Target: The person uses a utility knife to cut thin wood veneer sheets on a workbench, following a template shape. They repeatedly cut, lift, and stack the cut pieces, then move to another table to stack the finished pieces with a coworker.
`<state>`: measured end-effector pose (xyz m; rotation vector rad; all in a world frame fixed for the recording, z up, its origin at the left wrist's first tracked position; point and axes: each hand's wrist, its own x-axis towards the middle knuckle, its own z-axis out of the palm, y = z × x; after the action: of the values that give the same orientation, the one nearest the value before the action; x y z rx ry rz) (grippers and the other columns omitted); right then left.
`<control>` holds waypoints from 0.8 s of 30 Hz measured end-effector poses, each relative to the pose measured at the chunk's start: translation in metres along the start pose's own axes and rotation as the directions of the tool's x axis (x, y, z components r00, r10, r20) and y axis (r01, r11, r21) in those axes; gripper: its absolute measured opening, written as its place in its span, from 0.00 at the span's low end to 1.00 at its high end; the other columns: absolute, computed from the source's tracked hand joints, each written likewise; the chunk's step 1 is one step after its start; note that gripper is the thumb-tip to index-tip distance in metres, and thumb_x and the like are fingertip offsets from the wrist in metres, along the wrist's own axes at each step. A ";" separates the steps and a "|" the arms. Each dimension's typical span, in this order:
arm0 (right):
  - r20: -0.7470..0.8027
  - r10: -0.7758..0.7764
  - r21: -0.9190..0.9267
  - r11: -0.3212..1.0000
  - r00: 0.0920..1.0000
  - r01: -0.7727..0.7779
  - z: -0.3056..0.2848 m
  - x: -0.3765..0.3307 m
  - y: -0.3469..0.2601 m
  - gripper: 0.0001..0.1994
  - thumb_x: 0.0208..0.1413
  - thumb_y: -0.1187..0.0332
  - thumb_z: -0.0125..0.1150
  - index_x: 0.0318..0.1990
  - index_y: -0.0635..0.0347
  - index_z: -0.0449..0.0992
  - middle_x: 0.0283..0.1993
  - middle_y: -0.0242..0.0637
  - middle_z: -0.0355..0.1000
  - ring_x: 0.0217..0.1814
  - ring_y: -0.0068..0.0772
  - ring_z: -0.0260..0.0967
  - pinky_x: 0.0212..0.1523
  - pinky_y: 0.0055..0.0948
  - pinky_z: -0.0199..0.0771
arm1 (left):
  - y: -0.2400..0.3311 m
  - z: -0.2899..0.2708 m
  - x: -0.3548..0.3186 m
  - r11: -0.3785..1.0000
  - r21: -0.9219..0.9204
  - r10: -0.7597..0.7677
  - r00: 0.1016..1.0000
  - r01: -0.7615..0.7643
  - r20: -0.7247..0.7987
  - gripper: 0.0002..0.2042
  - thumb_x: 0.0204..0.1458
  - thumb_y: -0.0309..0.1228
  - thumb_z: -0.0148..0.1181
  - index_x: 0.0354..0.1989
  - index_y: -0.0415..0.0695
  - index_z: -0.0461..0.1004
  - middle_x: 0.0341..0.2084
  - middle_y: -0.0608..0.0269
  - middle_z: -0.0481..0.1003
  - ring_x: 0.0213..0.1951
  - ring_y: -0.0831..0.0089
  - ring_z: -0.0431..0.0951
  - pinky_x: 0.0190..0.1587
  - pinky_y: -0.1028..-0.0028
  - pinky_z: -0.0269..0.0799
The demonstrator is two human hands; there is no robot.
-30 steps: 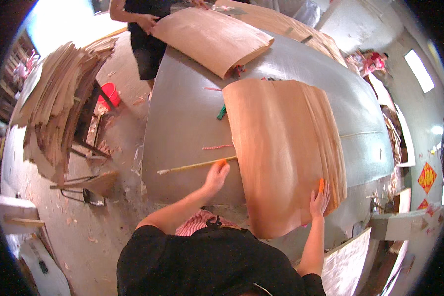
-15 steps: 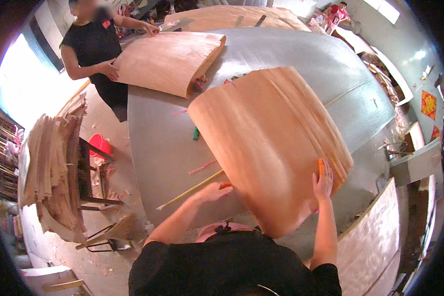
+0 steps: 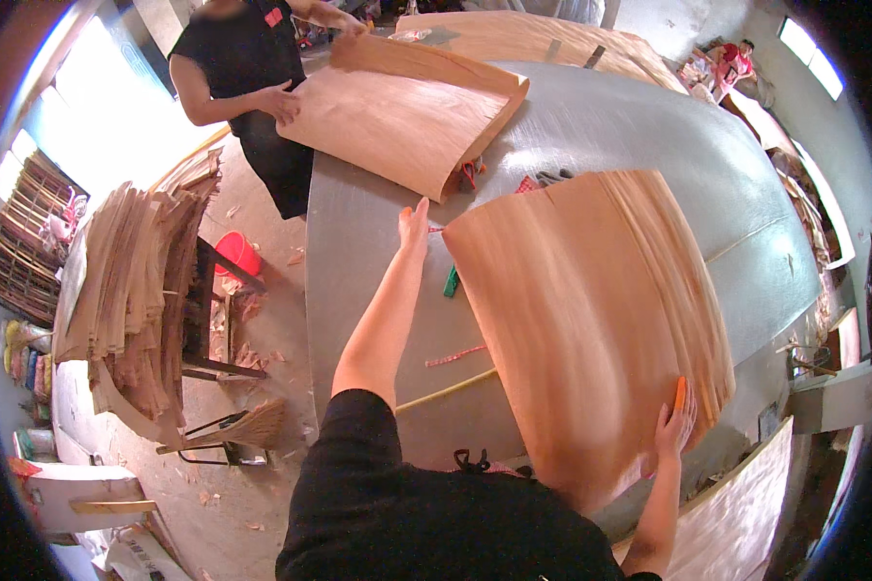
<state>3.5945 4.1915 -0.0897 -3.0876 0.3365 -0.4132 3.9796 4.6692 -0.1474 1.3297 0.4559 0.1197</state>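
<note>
A large sheet of wood veneer lies curved on the grey metal-topped table, its right side stacked in layered folds. My right hand lies on its lower right part, fingers stretched out, an orange covering along one finger. My left hand is extended forward over the table, empty, fingers apart, between this sheet and a second veneer piece. A co-worker's hands touch that second piece, whose far edge is lifted and folding over. Beside my left hand, a red marked strip and a green object show at the veneer's edge.
The grey table fills the middle. More veneer lies beyond it. At left stand a stack of veneer sheets, a red bucket and a broom. A yellow stick lies near me. Another person sits far right.
My left hand has left the near edge of the veneer and reached forward. The co-worker has raised the far edge of the second piece. The view has shifted left.
</note>
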 end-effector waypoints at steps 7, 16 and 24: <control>0.010 -0.001 0.021 1.000 1.000 0.001 0.001 0.005 -0.004 0.28 0.48 0.66 0.46 0.59 0.59 0.53 0.61 0.44 0.51 0.63 0.46 0.46 0.62 0.41 0.43 | 0.008 0.029 0.064 0.931 -0.356 -0.178 0.952 0.081 -0.248 0.34 0.49 0.53 0.46 0.51 0.30 0.56 0.46 0.50 0.65 0.47 0.62 0.65 0.49 0.67 0.59; 0.027 0.037 0.004 0.999 0.999 -0.037 -0.004 0.009 -0.010 0.27 0.49 0.64 0.44 0.58 0.62 0.55 0.60 0.46 0.53 0.62 0.47 0.48 0.62 0.43 0.43 | 0.013 -0.015 0.056 0.691 -0.717 -0.100 0.971 -0.090 -0.219 0.37 0.48 0.60 0.40 0.60 0.45 0.46 0.55 0.59 0.56 0.54 0.64 0.58 0.51 0.64 0.56; 0.000 0.005 0.008 1.000 1.000 -0.005 0.007 0.007 -0.004 0.26 0.50 0.64 0.43 0.58 0.62 0.55 0.61 0.45 0.52 0.63 0.47 0.47 0.62 0.42 0.43 | 0.002 -0.161 -0.011 0.718 -0.647 0.202 0.966 -0.257 -0.159 0.28 0.51 0.53 0.41 0.54 0.47 0.58 0.49 0.60 0.64 0.50 0.64 0.64 0.51 0.62 0.61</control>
<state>3.6036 4.1933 -0.0940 -3.0783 0.3409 -0.4133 3.9080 4.8123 -0.1697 0.6599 0.2645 0.5020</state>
